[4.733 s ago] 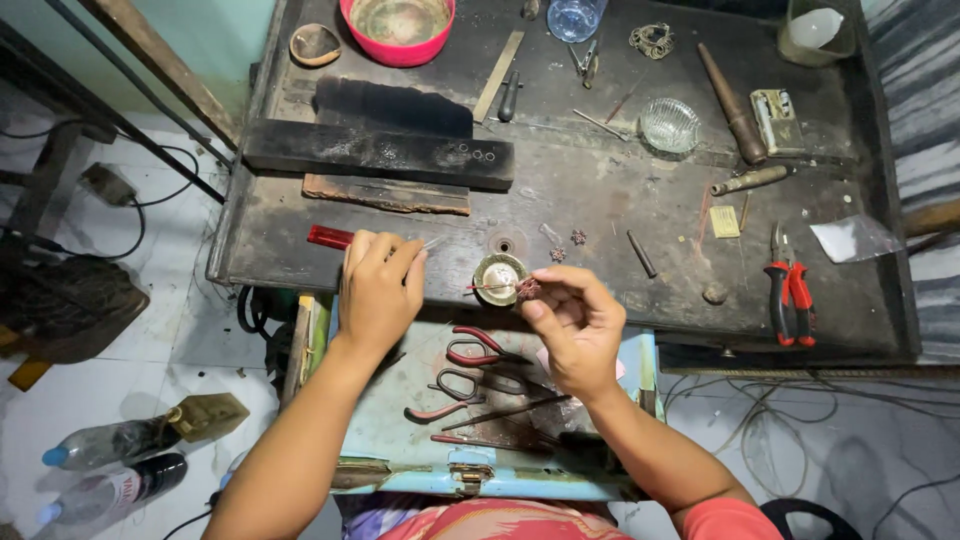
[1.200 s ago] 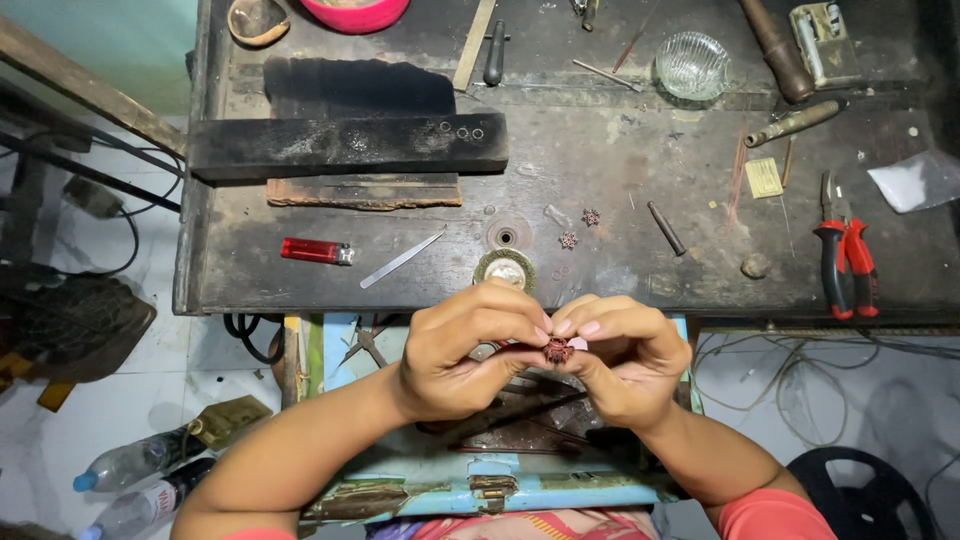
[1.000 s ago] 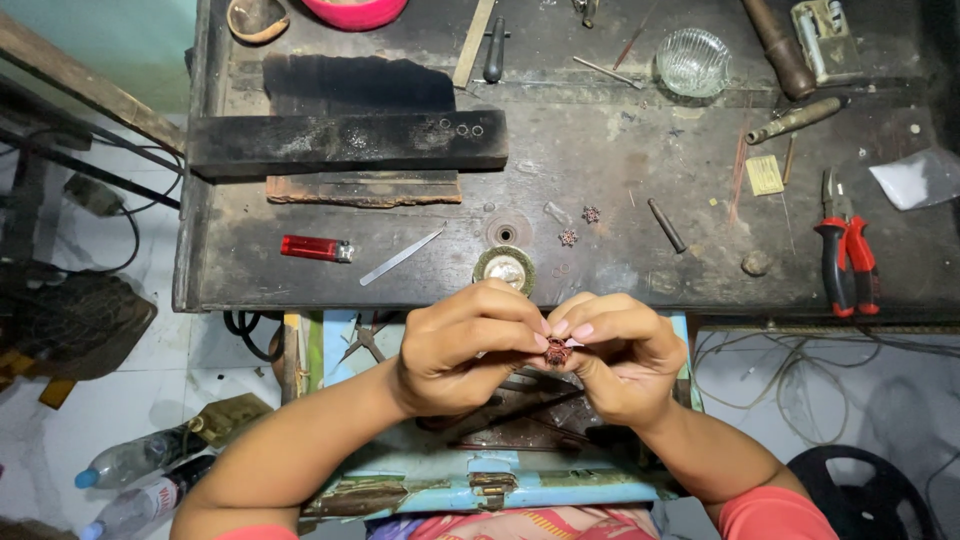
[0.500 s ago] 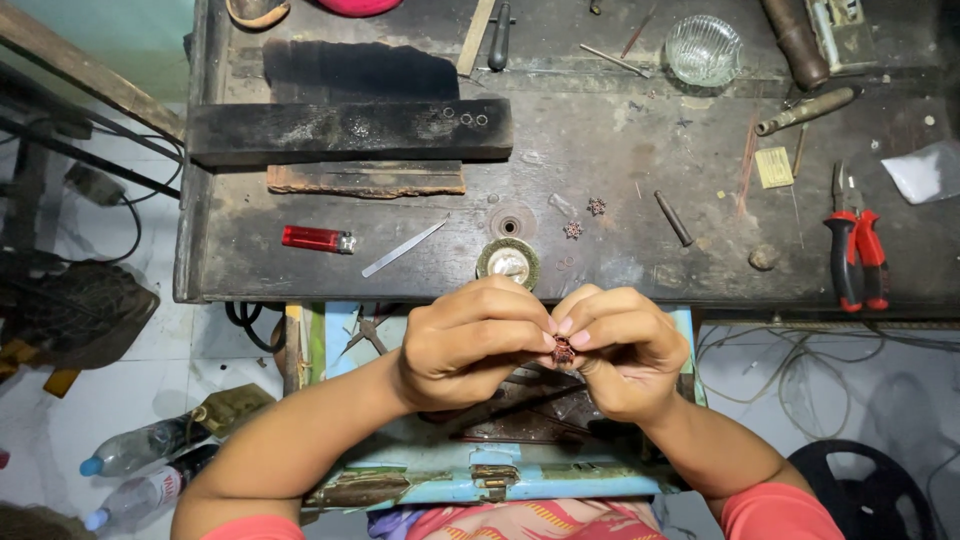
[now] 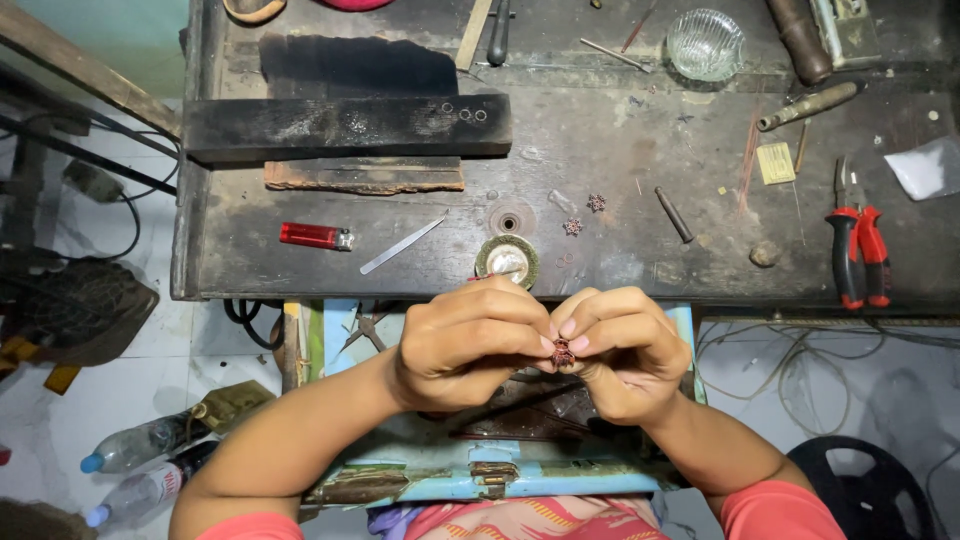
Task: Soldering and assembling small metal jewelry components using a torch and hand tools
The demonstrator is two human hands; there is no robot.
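Reddish-brown and tiny, a flower-shaped metal piece [image 5: 563,352] sits pinched between the fingertips of both hands, held in the air just in front of the near edge of the dark work surface [image 5: 620,180]. The left hand [image 5: 470,340] is curled closed with thumb and forefinger gripping the piece from the left; the right hand [image 5: 625,350] is likewise closed, its fingertips pressing on the piece from the right, so the two hands touch at the tips.

Below the hands lies an open light-blue drawer [image 5: 450,480] with dark tools inside, partly hidden by the wrists. Just beyond the left hand, on the edge of the surface, stands a small round metal cup [image 5: 507,260]. Two more little flower-shaped pieces [image 5: 585,214] lie near it, slightly farther in, with a short dark metal rod [image 5: 674,214] beside them. To the left rest a slim metal file [image 5: 402,245] and a red lighter [image 5: 315,236], and beyond those a charred wooden block [image 5: 345,127]. Well to the right lie red-handled pliers [image 5: 858,245]. A ribbed glass bowl [image 5: 705,44] stands at the far side of the surface. On the floor at the lower left lie two plastic bottles [image 5: 140,465].
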